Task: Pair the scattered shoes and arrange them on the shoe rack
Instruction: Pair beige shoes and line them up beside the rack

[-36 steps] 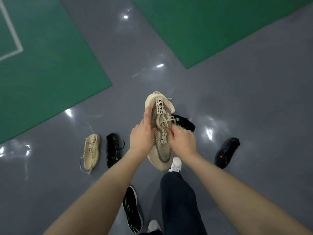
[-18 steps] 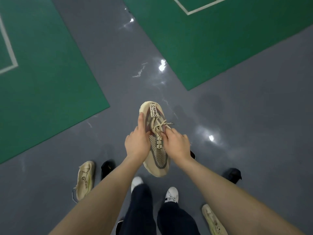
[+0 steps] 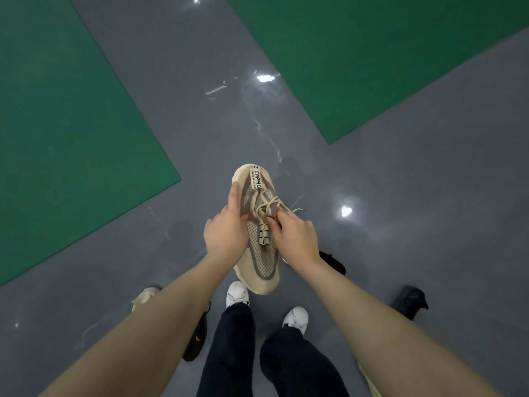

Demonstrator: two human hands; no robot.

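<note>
Both hands are holding one beige sneaker (image 3: 262, 253) above the floor (image 3: 400, 224), toe end pointing back toward the person and heel end pointing away. The left hand (image 3: 226, 236) is gripping the shoe's left flank, thumb lying along the collar edge. The right hand (image 3: 296, 239) is closing on the right flank, fingertips pinching at the knotted laces (image 3: 266, 209).

Materials and shapes:
- The sneaker's upper is perforated beige mesh with grey and dull red overlays; its sole is thick, rounded and cream-coloured. A pale heel tab (image 3: 256, 180) is carrying dark lettering.
- The laces are flat and tan, with frayed ends trailing off to the sneaker's right.
- The floor is smooth, glossy grey, reflecting ceiling lights. Two matte green mats (image 3: 71, 124) are lying beyond the sneaker, one on each side — their straight edges are leaving a wide grey lane between them.

Around the sneaker:
- A black shoe (image 3: 333, 263) is showing just past the right wrist; another black shoe (image 3: 409, 300) is lying farther right.
- Left of the sneaker, a second beige shoe (image 3: 144, 295) and a black shoe (image 3: 196, 339) are partly hidden by the left forearm.
- The person's white shoes (image 3: 237, 293) are standing directly below the sneaker — dark trousers above them.
</note>
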